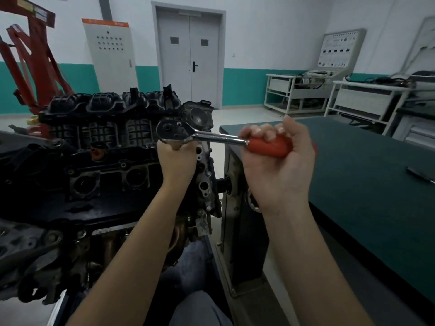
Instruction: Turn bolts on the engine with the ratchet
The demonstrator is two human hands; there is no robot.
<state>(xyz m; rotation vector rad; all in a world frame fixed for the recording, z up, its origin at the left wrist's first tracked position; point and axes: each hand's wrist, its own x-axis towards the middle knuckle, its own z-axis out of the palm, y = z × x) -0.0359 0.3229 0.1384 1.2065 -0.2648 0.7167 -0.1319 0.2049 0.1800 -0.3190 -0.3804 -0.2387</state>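
Green-topped counter (353, 165) runs along the right; left of it sits an engine (94, 161). The right hand (277, 156) grips the ratchet wrench (200, 136) by its red handle, the left hand (176, 158) clasps beneath its head at the engine's far right corner. Should the hidden socket sit crooked, a hard pull could likely slip it off, knocking knuckles against metal.

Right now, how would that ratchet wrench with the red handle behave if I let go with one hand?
The ratchet wrench looks rigid steel, so probably no flex. Its chunky head would likely drop first. The right hand grips a smooth-looking handle, perhaps slippery.
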